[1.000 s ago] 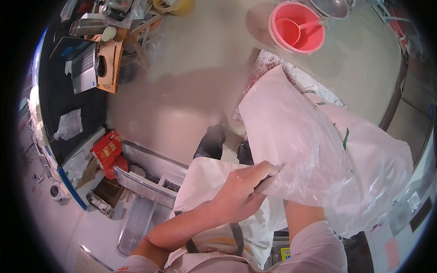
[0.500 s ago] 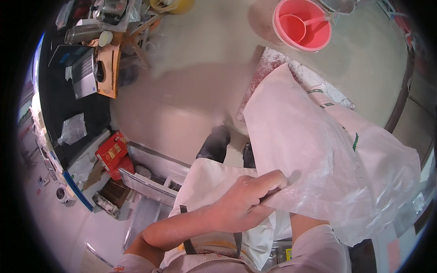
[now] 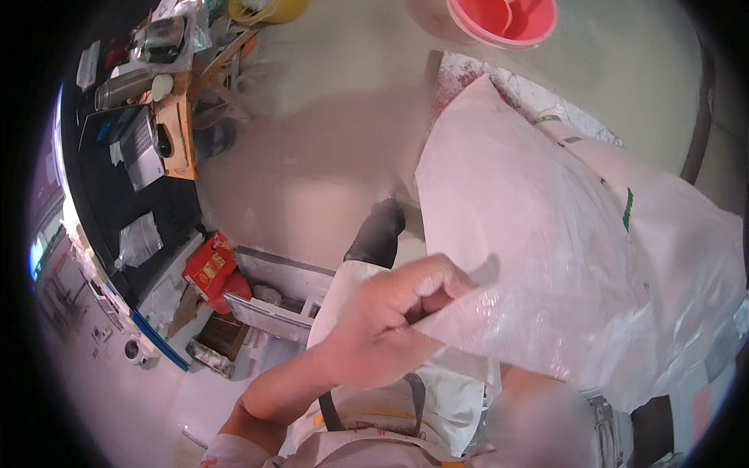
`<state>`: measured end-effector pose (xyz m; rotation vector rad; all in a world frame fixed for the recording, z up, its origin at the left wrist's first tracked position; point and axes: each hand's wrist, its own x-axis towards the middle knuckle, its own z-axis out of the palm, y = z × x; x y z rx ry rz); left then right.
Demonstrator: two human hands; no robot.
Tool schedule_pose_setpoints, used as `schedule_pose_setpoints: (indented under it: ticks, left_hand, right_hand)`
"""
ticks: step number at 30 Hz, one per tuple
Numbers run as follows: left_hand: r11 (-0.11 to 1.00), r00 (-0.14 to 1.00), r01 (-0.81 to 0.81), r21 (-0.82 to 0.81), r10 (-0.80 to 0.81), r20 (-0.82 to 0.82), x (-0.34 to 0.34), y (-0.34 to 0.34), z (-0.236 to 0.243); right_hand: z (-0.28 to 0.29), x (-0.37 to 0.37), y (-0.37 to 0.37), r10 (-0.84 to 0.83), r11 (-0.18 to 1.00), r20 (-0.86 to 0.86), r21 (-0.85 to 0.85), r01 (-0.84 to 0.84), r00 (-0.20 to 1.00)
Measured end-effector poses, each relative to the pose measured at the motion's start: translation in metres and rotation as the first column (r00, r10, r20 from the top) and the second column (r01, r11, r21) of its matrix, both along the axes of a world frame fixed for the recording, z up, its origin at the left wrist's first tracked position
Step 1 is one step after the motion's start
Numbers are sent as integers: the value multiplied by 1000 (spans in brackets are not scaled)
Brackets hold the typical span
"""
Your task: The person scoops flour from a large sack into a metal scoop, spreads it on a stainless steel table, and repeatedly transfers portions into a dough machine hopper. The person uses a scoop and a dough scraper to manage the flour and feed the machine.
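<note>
My left hand (image 3: 386,324) is closed on the corner of a white woven sack (image 3: 538,234), thumb and fingers pinching its edge in front of my apron. The sack spreads from my lap toward the far right and partly covers another white sack (image 3: 679,249) with green marks. Only my right forearm (image 3: 524,380) shows, passing under the near edge of the sack. The sack hides my right hand, so its fingers cannot be seen.
A white-dusted dark red board (image 3: 566,111) lies on the floor beneath the sacks. Beyond it stands a pink bucket (image 3: 468,30). At the left, a black table (image 3: 109,183) holds a laptop (image 3: 139,152). A red box (image 3: 209,265) sits beside low drawers (image 3: 269,318).
My left hand has moved slightly up and left, drawing the sack's corner with it. The near sack looks fuller and more spread out. The view has shifted, cutting off part of the bucket.
</note>
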<state>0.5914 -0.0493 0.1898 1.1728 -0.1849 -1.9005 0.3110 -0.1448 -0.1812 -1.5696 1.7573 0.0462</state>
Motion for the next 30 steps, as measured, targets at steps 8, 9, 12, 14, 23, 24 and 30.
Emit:
schedule_pose_setpoints:
  ticks: [8, 9, 12, 14, 23, 24, 30]
  left_hand:
    - [995, 996, -38, -93, 45, 83, 3, -25, -2]
    - [995, 992, -68, -66, 74, 99, 0, -27, 0]
    - [987, 973, -157, -41, 162, 164, -6, -30, 3]
    - [977, 964, -201, -77, 211, 164, -9, -28, -2]
    - [989, 973, -148, -16, 149, 174, -18, -47, 12]
    - [992, 969, -129, 1, 126, 212, -17, -50, 12]
    - [990, 946, -56, -128, 94, 312, -22, -32, 2]
  right_hand:
    - [22, -50, 83, -168, 985, 62, 55, 165, 984]
    - [26, -55, 96, -190, 980, 68, 67, 185, 979]
    - [32, -66, 121, -221, 972, 87, 98, 212, 971]
    - [33, -72, 137, -240, 966, 85, 124, 228, 967]
    - [-6, -20, 100, -264, 964, 288, 77, 253, 920]
    - [-15, -6, 85, -258, 966, 322, 65, 250, 911]
    - [-60, 53, 2, -305, 946, 445, 40, 321, 842]
